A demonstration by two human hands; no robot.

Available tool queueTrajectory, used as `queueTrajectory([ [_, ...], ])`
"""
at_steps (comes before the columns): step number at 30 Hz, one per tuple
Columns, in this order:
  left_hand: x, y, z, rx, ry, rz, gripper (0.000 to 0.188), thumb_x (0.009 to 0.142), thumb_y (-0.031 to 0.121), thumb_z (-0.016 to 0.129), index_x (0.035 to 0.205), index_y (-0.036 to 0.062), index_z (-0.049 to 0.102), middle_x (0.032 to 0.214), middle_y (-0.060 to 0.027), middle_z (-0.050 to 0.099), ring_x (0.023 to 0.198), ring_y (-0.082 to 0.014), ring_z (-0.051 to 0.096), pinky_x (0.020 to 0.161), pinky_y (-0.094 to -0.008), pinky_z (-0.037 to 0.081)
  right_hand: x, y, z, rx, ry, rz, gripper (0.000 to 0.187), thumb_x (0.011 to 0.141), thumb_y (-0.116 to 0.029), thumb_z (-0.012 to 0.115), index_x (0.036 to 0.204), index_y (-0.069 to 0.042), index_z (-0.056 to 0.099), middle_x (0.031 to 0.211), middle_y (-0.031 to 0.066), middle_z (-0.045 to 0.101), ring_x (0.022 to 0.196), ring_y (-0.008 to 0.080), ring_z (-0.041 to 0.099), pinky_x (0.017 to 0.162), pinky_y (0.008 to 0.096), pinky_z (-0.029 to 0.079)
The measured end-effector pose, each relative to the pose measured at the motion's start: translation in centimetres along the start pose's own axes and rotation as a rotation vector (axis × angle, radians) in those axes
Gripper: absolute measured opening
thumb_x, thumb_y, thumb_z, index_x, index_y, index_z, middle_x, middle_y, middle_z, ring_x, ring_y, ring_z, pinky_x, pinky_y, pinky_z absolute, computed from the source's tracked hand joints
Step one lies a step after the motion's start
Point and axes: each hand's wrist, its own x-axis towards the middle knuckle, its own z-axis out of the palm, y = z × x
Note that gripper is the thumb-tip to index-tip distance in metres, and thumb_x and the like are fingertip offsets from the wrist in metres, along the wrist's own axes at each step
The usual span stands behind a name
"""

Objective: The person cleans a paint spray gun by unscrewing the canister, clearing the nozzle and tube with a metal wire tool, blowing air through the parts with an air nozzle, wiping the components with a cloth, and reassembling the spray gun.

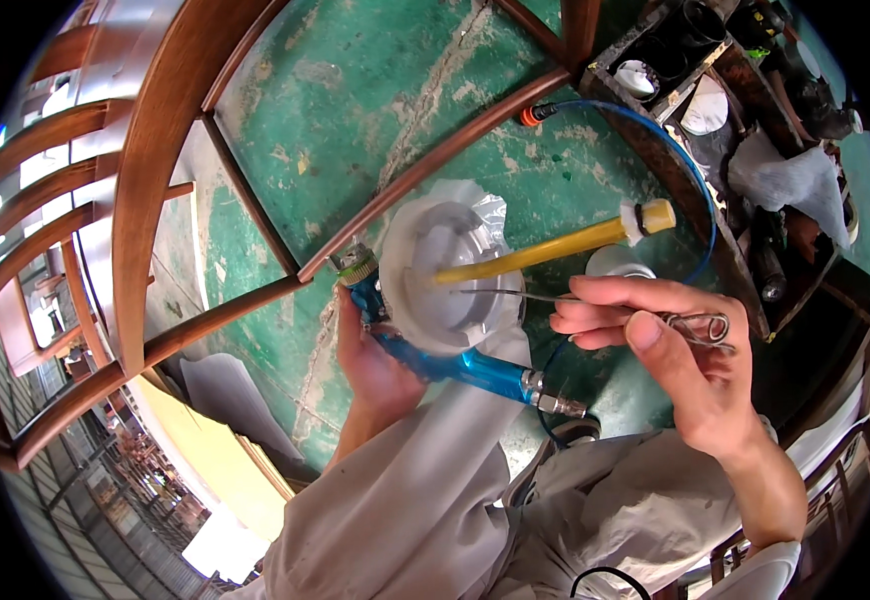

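Note:
My left hand (380,368) is wrapped round a blue spray gun (495,374), which lies sideways over my leg. A translucent whitish cup (402,290) sits on the gun, its open mouth facing up. A yellow stick (545,248) leans in the cup and sticks out to the right, with a pale wrapping near its outer end. My right hand (680,350) pinches a thin metal wire (525,294) with a looped end. The wire's far tip reaches into the cup. What the cup holds is hard to make out.
Dark wooden furniture (435,175) surrounds the left and far side. At the far right, a worn wooden box (670,185) holds cans and a grey rag (790,180). A blue hose (700,170) curves down beside it. A round whitish container (620,262) stands behind my right hand.

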Motion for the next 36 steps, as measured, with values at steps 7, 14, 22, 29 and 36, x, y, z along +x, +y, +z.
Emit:
queueTrajectory([
  [7,-0.2,-0.2,-0.3,0.271,0.257,0.043,0.049,0.105,0.049,0.043,0.128,0.0087,0.059,0.106,-0.0092,0.069,0.097,-0.0272,0.069,0.079,-0.0462,0.059,0.5,0.2,-0.5,-0.032,0.025,0.034,0.049,0.106,-0.036,0.05,0.124,0.009,0.059,0.107,0.0208,0.071,0.098,0.0281,0.071,0.087,0.0369,0.057],
  [14,0.2,-0.1,-0.5,0.269,0.266,0.0,0.044,0.107,0.046,0.042,0.121,0.0094,0.062,0.094,-0.005,0.067,0.083,-0.0234,0.068,0.066,-0.0388,0.059,0.3,-0.8,-2.0,-0.003,0.176,0.055,0.052,0.111,-0.037,0.03,0.121,0.007,0.055,0.108,0.0214,0.071,0.098,0.0277,0.072,0.088,0.0354,0.056],
  [22,0.8,-0.4,0.2,0.262,0.415,0.015,0.04,0.105,0.045,0.048,0.116,0.0101,0.065,0.106,-0.0085,0.073,0.078,-0.0232,0.069,0.063,-0.0347,0.057,0.3,-0.3,-2.7,-0.007,0.243,0.057,0.043,0.111,-0.035,0.033,0.108,0.002,0.055,0.093,0.0198,0.073,0.084,0.0251,0.074,0.077,0.0325,0.058],
  [29,0.4,-0.3,0.6,0.211,0.372,-0.026,0.042,0.105,0.045,0.048,0.126,0.0119,0.062,0.114,-0.0081,0.071,0.082,-0.023,0.069,0.061,-0.0343,0.056,0.9,0.3,-3.1,0.015,0.227,0.114,0.04,0.11,-0.034,0.039,0.105,0.001,0.057,0.092,0.0186,0.073,0.083,0.0241,0.074,0.076,0.0326,0.059],
  [36,0.6,-0.4,-0.3,0.17,0.354,-0.053,0.042,0.105,0.044,0.047,0.129,0.0122,0.061,0.115,-0.0074,0.071,0.082,-0.0205,0.069,0.062,-0.0333,0.057,1.4,1.2,-3.7,0.097,0.21,0.174,0.041,0.109,-0.034,0.043,0.107,0.003,0.06,0.094,0.0193,0.073,0.085,0.0261,0.074,0.078,0.0341,0.06],
])
